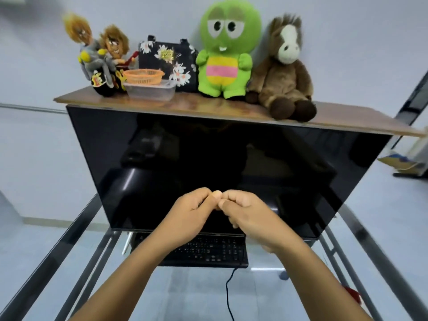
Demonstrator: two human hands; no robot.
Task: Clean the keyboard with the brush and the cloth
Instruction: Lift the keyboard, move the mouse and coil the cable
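A black keyboard (208, 250) lies on the glass table just below the monitor, partly hidden by my forearms, its cable trailing toward me. My left hand (187, 214) and my right hand (249, 215) are raised in front of the screen, above the keyboard. Both have curled fingers, and their fingertips meet in the middle. Nothing shows in either hand. No brush or cloth is in view.
A large dark monitor (220, 163) stands behind the keyboard. On the wooden shelf (162, 105) above it sit plush toys, a floral bag, and an orange basket (143, 76) in a clear tub. The glass table (185, 290) has metal frame rails on both sides.
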